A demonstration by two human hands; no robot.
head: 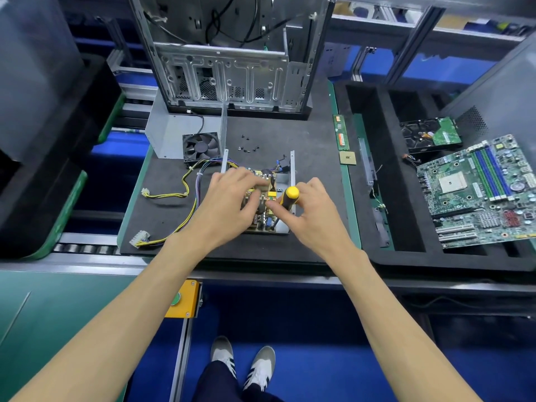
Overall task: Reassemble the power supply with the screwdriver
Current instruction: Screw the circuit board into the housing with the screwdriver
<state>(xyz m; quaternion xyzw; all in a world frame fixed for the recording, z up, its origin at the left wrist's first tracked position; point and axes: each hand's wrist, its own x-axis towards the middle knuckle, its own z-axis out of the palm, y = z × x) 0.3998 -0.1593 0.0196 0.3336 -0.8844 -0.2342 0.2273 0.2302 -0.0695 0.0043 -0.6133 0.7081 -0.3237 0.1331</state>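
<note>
R hand (307, 208) grips screwdriver (287, 198) upright over PSU board (268, 219).

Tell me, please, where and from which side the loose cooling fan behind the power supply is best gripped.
Grip the fan by its square black frame, across the two side edges, coming from the front. It stands on edge against the grey cover, blades facing forward, so fingers should stay off the blades; its wire leaves from the top.
</note>
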